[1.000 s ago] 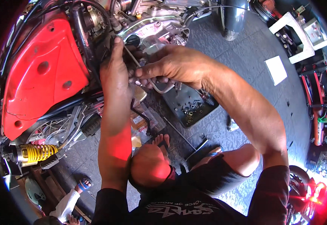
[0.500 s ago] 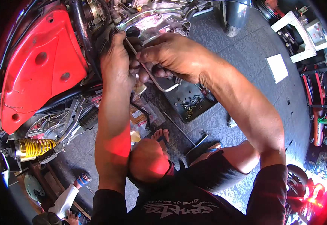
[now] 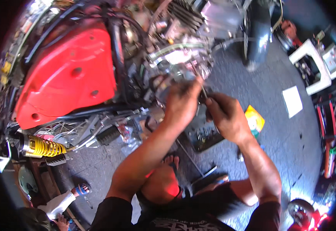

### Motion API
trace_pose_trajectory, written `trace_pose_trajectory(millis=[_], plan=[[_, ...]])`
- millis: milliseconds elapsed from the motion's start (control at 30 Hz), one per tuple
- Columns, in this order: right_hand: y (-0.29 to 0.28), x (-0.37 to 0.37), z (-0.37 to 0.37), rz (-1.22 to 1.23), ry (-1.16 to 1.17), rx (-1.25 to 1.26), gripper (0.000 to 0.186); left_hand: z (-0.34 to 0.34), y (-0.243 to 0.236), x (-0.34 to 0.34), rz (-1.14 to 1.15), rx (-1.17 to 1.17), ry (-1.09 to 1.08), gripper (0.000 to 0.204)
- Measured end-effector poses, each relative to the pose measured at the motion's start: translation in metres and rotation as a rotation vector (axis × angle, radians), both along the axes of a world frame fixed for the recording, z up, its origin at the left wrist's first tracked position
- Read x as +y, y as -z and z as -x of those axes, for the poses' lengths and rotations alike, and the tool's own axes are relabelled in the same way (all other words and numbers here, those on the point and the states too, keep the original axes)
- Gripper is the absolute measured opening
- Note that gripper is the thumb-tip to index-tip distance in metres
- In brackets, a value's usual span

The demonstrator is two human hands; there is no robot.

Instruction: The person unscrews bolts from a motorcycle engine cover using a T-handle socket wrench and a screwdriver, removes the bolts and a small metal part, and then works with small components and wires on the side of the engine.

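Observation:
A slim metal rod point(image 3: 204, 92), bent like an L-shaped key in the earlier pictures, is pinched by my left hand point(image 3: 181, 104) and my right hand point(image 3: 227, 115), both closed on it just below the silver engine casing point(image 3: 177, 56) of a motorcycle. My left thumb lies along the rod; my right thumb presses lower on it. Motion blur hides the rod's far end and most fingertips. A dark tray point(image 3: 202, 140) of small hardware sits on the floor beneath my hands.
A red body panel point(image 3: 62, 77) and yellow shock point(image 3: 46, 146) are left. Right are a yellow package point(image 3: 254, 117), white paper point(image 3: 292, 101), white frame point(image 3: 306, 65) and red rack point(image 3: 326, 119). A long tool point(image 3: 204, 177) lies by my feet. Another person's hand point(image 3: 62, 222) shows bottom left.
Both hands have shifted rightward and lower in the picture with the rod. The view has swung, so the motorcycle sits further right and a yellow package now shows beside my right wrist.

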State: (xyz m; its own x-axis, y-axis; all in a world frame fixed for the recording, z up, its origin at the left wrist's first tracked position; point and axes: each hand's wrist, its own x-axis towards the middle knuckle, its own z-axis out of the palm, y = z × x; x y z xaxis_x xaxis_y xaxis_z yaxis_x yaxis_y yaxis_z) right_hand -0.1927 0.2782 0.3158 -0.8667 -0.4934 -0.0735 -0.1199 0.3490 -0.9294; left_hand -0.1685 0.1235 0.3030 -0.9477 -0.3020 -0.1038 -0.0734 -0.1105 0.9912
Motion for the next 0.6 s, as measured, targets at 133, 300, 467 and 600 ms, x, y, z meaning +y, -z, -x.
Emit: trace_pose_trajectory(millis=[133,300,467,600], plan=[[-0.010,-0.008,0.021,-0.130,0.026,0.126,0.025,0.015,0.004,0.002,-0.070,0.016,0.007,0.034],[-0.012,-0.014,0.041,-0.259,-0.021,0.292,0.027,0.025,0.003,0.007,-0.023,-0.015,-0.055,0.032],[-0.014,-0.020,0.049,-0.308,-0.034,0.444,0.026,0.030,0.014,0.009,0.058,0.035,-0.129,0.035],[-0.017,-0.025,0.062,-0.427,-0.038,0.505,0.027,0.036,0.022,0.016,-0.125,-0.007,-0.156,0.041]])
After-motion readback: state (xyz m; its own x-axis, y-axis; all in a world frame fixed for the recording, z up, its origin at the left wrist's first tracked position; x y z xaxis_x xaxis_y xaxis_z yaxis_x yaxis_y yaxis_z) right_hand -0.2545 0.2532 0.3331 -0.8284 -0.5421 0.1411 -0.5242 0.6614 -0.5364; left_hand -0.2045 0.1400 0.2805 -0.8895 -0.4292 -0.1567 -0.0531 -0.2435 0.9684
